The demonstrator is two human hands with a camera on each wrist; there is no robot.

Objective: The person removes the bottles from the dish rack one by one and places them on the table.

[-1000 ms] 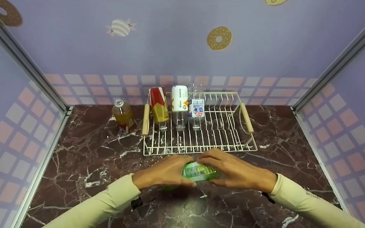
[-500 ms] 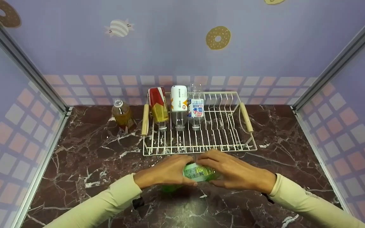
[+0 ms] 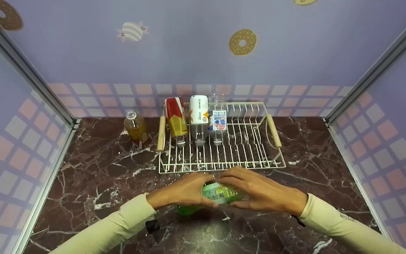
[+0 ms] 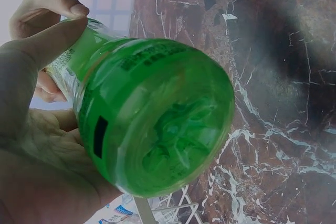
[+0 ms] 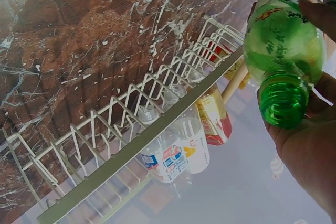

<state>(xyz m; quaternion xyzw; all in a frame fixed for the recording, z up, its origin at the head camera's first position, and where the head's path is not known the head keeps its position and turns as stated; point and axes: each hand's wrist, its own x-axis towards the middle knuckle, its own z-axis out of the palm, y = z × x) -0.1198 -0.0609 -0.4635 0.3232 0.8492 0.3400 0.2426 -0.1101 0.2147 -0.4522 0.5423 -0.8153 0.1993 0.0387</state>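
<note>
At lower centre of the frame, short of the rack [image 3: 274,131], the left hand [image 3: 185,192] and right hand [image 3: 261,190] grip the green bottle [image 3: 220,192] in curled fingers. Two-handed handling appears to be the current step; the next move likely calls for steady support.

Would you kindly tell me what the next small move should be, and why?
Probably tip the green bottle neck-down toward the rack: the left hand and right hand hold it roughly sideways, while three bottles there lean neck-down, with room beside them.
</note>
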